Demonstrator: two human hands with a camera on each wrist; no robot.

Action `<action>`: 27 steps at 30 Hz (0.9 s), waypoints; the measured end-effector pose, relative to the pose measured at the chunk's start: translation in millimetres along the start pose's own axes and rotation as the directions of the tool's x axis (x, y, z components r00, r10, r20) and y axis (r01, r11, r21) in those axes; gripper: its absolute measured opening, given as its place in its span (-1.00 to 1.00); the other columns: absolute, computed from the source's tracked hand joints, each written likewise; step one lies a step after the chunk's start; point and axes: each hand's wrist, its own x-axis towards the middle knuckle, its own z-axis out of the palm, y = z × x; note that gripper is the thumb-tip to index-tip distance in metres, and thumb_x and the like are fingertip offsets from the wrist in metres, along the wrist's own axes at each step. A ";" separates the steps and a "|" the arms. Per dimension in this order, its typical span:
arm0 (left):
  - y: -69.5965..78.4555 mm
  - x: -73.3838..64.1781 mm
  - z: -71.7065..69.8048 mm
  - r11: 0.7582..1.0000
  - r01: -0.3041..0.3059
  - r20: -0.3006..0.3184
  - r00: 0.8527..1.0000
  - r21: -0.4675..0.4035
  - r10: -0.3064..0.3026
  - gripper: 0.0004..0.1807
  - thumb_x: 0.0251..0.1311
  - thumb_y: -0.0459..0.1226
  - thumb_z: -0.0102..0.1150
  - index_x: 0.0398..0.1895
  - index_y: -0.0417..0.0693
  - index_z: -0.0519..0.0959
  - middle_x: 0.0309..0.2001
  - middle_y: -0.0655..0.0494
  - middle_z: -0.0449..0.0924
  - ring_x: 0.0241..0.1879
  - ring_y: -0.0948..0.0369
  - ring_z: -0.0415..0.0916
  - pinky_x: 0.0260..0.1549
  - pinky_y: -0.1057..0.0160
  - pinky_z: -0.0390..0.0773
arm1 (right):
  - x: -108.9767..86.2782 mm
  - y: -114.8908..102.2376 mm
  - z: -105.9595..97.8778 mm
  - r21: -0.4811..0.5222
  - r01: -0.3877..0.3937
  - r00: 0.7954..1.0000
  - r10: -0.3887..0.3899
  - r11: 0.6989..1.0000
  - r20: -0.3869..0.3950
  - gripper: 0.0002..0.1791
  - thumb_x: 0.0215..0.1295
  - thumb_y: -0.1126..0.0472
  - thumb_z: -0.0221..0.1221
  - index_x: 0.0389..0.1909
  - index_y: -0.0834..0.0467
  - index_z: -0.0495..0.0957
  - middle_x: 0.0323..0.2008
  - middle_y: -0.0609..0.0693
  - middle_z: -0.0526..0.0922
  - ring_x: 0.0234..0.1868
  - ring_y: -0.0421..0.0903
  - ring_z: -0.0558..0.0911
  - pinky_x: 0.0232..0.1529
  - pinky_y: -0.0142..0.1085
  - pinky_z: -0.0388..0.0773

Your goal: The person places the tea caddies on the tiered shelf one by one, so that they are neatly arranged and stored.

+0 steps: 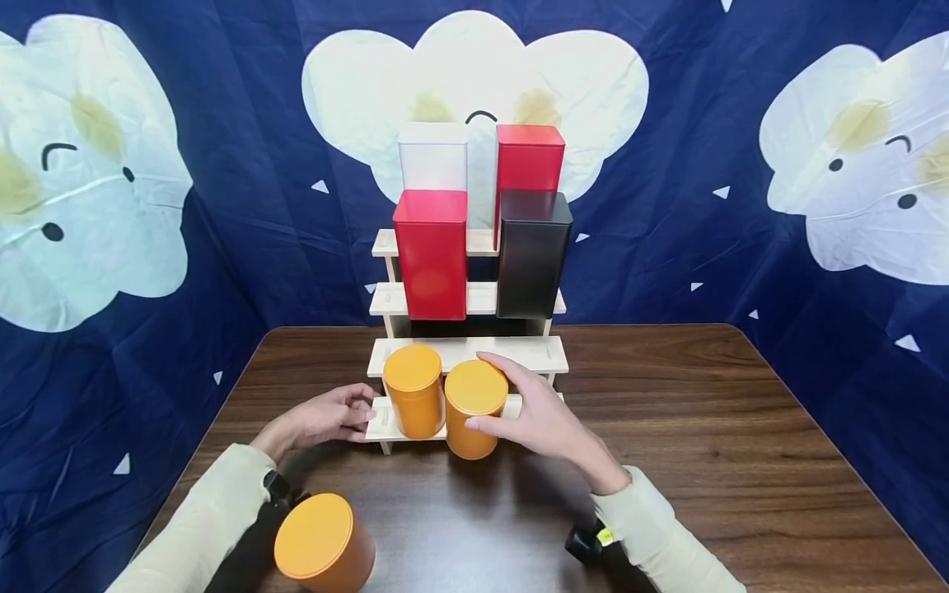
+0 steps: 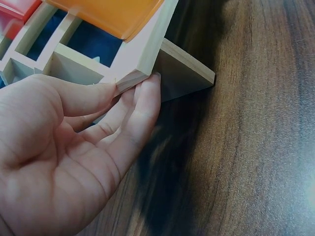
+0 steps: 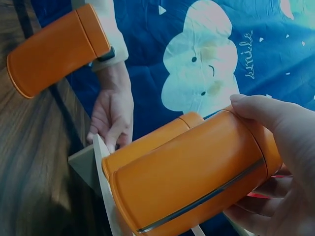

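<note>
My right hand (image 1: 544, 416) holds an orange round canister (image 1: 471, 428) by its upper part, thumb and fingers on opposite sides near the lid. The canister is at the front edge of the lowest step of a light wooden stepped rack (image 1: 519, 354). Beside it on that step stands another orange canister (image 1: 417, 403), close against the held one. At the rack's left end my left hand (image 1: 322, 418) pinches the corner of the lowest step; in the left wrist view the thumb (image 2: 93, 98) lies on top with fingers underneath.
A third orange canister (image 1: 329, 543) stands on the brown wooden table (image 1: 667, 395), near my left forearm. Higher on the rack are a red tin (image 1: 430, 255), a black tin (image 1: 534, 255), a white tin (image 1: 433, 156) and another red tin (image 1: 530, 156). A blue cloud-patterned cloth (image 1: 682, 247) hangs behind.
</note>
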 end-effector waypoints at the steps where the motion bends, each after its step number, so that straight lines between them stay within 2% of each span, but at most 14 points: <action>1: -0.3 0.0 -0.2 1.000 -0.001 0.001 1.000 0.000 0.001 -0.55 0.34 -0.35 0.03 0.18 -0.35 0.15 -0.29 0.04 0.38 -0.31 0.19 0.45 -0.23 0.23 0.61 | 0.9 0.6 -0.3 0.001 -0.001 1.000 0.001 1.000 -0.004 -0.08 -0.06 -0.16 0.42 0.36 -0.06 0.28 0.18 -0.19 0.48 0.12 -0.21 0.51 0.20 -0.11 0.43; 11: -1.8 0.9 -0.3 1.000 -0.014 0.001 1.000 -0.009 0.014 -0.58 0.34 -0.38 0.01 0.16 -0.34 0.16 -0.30 0.06 0.39 -0.32 0.21 0.47 -0.24 0.23 0.61 | 10.4 7.9 3.9 -0.003 0.023 0.998 -0.023 1.000 -0.051 -0.07 -0.05 -0.14 0.42 0.36 0.01 0.27 0.16 -0.11 0.50 0.05 -0.19 0.55 0.13 -0.14 0.48; 21: -1.9 0.2 -0.4 1.000 -0.003 -0.006 1.000 -0.005 0.003 -0.58 0.34 -0.40 -0.01 0.17 -0.35 0.15 -0.27 0.04 0.39 -0.31 0.20 0.47 -0.23 0.22 0.61 | 16.4 16.5 10.5 -0.038 -0.062 0.995 0.058 0.997 -0.086 -0.04 -0.05 -0.19 0.40 0.38 0.01 0.24 0.21 -0.10 0.46 0.14 -0.11 0.51 0.16 -0.08 0.45; 27: -1.4 0.4 -0.6 1.000 -0.004 -0.001 1.000 -0.008 0.004 -0.59 0.34 -0.38 0.01 0.16 -0.34 0.16 -0.29 0.06 0.38 -0.31 0.20 0.46 -0.23 0.22 0.61 | 18.9 21.2 12.9 -0.011 -0.079 0.992 0.078 0.997 -0.099 -0.02 -0.03 -0.21 0.39 0.40 0.03 0.22 0.23 -0.10 0.46 0.18 -0.11 0.49 0.21 -0.06 0.42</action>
